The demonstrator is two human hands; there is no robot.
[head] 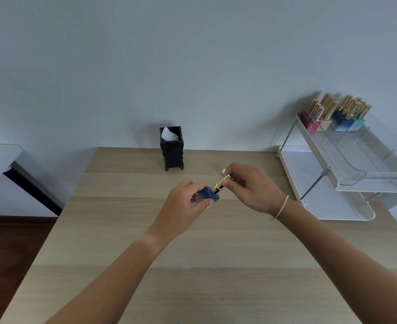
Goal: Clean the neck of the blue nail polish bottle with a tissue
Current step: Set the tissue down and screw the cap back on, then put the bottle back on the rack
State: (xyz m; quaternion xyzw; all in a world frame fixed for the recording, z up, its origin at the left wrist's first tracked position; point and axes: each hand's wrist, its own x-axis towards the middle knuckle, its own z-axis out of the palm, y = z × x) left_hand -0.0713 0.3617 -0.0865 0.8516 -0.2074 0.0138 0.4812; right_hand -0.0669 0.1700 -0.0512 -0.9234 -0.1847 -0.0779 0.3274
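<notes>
I hold the blue nail polish bottle [206,194] above the middle of the table [146,265], tilted so its gold cap [221,184] points up toward the far right. My left hand [184,204] is wrapped around the blue glass body, thumb pressed along its near side. My right hand [251,188] pinches the gold cap between thumb and fingers; a thin white band [282,206] sits on that wrist. At the table's far edge stands a black holder [172,152] with white tissue [168,134] sticking out. Along the right edge is a clear 2-tier rack [356,160], its top shelf carrying more polish bottles [333,115] at the far end.
</notes>
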